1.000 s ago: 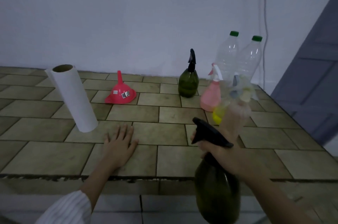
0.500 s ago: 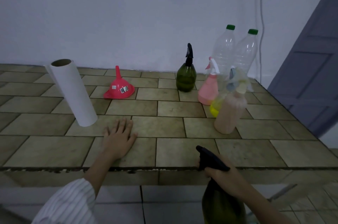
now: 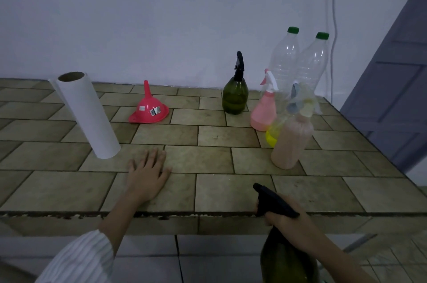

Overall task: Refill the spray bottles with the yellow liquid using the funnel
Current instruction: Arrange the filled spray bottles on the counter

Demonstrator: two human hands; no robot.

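Low at the table point(image 3: 215, 192) edge: right hand point(image 3: 285, 221) clenched round dark green spray bottle point(image 3: 286, 259), black trigger head; left hand point(image 3: 147, 176) flat, released.

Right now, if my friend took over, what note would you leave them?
Left hand: open, flat on the counter.
Right hand: its grip is round the neck of a green sprayer, held below the counter's front edge.
Funnel: upside down on the counter, untouched.
A second green sprayer, a pink sprayer and two capped clear bottles stand at the back right.
Some yellow liquid shows there; its container is unclear.
Done: no pouring visible.
Left: open the sprayers, fit the funnel, fill them.
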